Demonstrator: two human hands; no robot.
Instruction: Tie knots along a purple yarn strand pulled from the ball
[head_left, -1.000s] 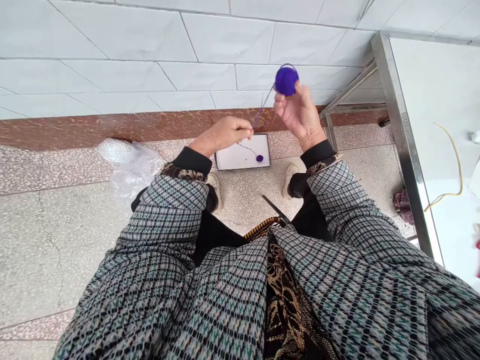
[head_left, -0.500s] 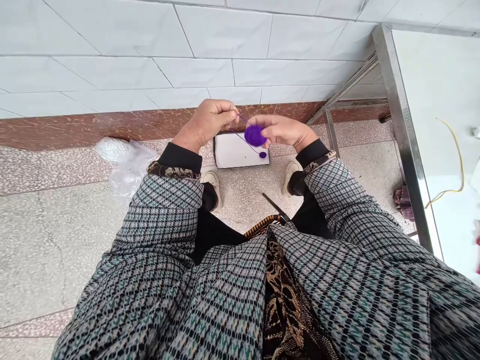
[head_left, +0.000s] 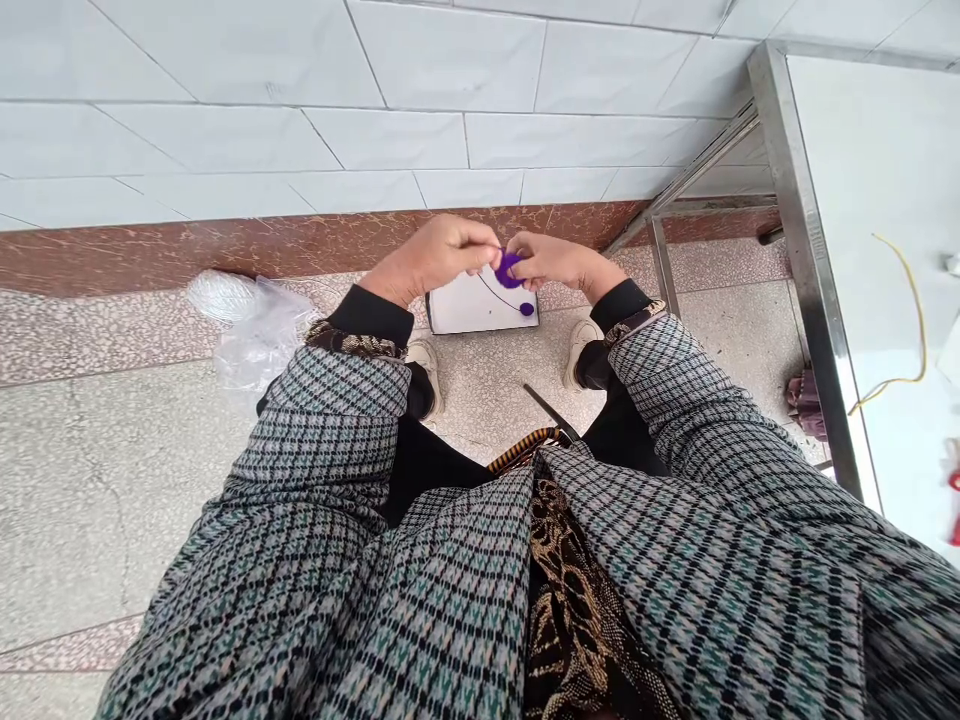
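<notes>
Floor (head_left: 487, 375) (terrazzo, perhaps), tiled wall (head_left: 442, 60) beyond hands (head_left: 444, 256).

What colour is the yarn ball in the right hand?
The yarn ball is purple; the head view shows it.

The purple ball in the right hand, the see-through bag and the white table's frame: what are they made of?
Purple ball: probably yarn, matte; a thin strand of matching colour shows below it.
Bag: likely thin plastic, slightly glossy; it's see-through and crinkled.
Table frame: looks like smooth metal, perhaps steel; it's grey and shiny.
</notes>
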